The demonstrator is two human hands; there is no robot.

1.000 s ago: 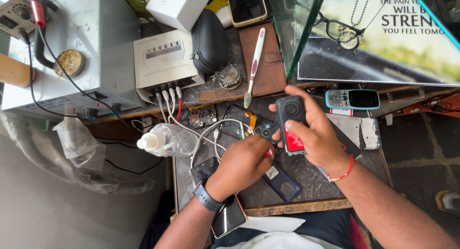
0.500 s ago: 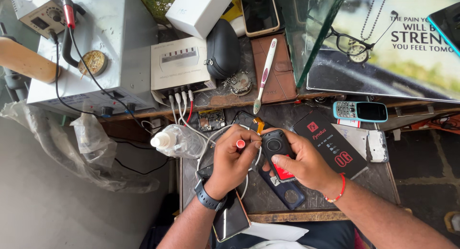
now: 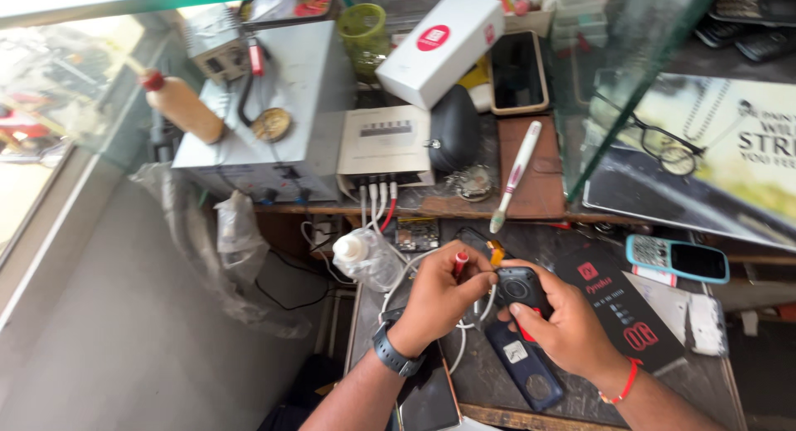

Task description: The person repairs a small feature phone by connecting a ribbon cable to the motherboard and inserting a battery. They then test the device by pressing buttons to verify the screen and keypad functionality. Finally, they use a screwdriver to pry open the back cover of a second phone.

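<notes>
Low in the middle of the frame, the right hand (image 3: 572, 327) grips a small black phone (image 3: 524, 288) with its back opened up, holding it just above the dark counter (image 3: 497, 381). The left hand (image 3: 439, 294) is pinched around a red-tipped probe (image 3: 459, 263), whose tip sits at the phone's upper left edge; a yellow-tipped lead (image 3: 496, 253) lies just beside it. By the look of it, the step in hand is probing or testing contacts inside the phone. Going on calls for a steady phone and a fine, exact placing of the probe tip.

White cables (image 3: 398, 282) run from the hands up to a cream-coloured box (image 3: 384, 141) at the upper middle. A dark blue back cover (image 3: 524, 366) lies on the counter below the right hand, and a light blue keypad phone (image 3: 676, 259) rests well apart at the right.

The exact contact point is hidden by the fingers, so whether the tip touches metal cannot be told. The phone's inside is too small to make out. Both forearms are cut off at the bottom edge.
</notes>
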